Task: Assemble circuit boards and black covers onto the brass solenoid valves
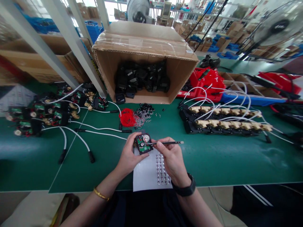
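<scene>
Left hand [129,155]: gripping one square case [143,148]
Right hand [174,159]: pinching one thin tool [170,142]
Cardboard box [144,33]: one, twelve o'clock

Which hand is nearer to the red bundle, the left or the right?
Left. The left hand, holding a small unit, is on the near side of the red bundle; the right hand, holding a slim tool, is farther to the right.

Forearms [91,205] reach forward, left hand [129,155] curved in a grip, right hand [172,158] pinching.
</scene>
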{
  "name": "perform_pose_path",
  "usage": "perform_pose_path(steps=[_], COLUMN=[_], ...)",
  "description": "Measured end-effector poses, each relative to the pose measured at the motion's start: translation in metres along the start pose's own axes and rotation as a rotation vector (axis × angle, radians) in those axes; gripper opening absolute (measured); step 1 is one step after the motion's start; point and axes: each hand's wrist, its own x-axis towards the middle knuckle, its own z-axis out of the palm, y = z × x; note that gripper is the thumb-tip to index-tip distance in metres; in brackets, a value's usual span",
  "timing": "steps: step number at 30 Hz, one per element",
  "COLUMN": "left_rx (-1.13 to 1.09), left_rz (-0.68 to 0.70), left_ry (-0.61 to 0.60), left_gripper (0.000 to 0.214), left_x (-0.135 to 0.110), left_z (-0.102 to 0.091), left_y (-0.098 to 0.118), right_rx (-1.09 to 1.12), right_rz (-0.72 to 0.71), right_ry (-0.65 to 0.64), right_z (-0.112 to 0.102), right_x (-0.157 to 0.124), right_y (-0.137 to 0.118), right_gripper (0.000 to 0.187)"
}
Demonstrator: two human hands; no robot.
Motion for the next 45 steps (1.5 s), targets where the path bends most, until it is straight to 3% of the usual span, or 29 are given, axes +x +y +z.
perform_pose_path(steps=[9, 16, 19, 22, 27, 29, 35, 45], left_rx=[-0.081, -0.053, -0.146, -0.233, -0.302, -0.301, -0.337, -0.296], left_rz=[-0.003, 0.016, -0.016, -0.032, -0.029, -0.034, -0.048, -0.067], left_ry=[0.047, 0.054, 0.037, 0.010, -0.015, -0.029, -0.117, -0.136], left_gripper=[0.076, 0.066, 0.072, 0.071, 0.070, 0.070, 0.070, 0.070], left_x=[-0.005, -0.008, -0.008, -0.007, -0.007, -0.007, -0.009, -0.010], left_z=[0.007, 0.007, 0.009, 0.010, 0.007, 0.004, 0.001, 0.001], left_y=[-0.003, -0.007, -0.002, 0.002, 0.002, 0.002, 0.003, 0.003], right_rx=[0.000, -0.075, -0.195, -0.359, -0.526, -0.486, -0.288, -0.262], right_rz=[-0.018, -0.081, -0.196, -0.399, -0.646, -0.618, -0.292, -0.271], right_ry=[-0.012, -0.043, -0.068, -0.086, -0.082, -0.044, -0.048, -0.033], right_z=[-0.001, -0.003, -0.001, 0.003, 0.005, 0.003, 0.003, 0.006], right_x=[-0.003, -0.005, -0.010, -0.019, -0.034, -0.036, -0.032, -0.030], right_y=[0.001, 0.001, -0.003, -0.009, -0.014, -0.016, -0.014, -0.006], right_gripper=[0.021, 0.017, 0.011, 0.004, 0.012, 0.012, 0.006, 0.005])
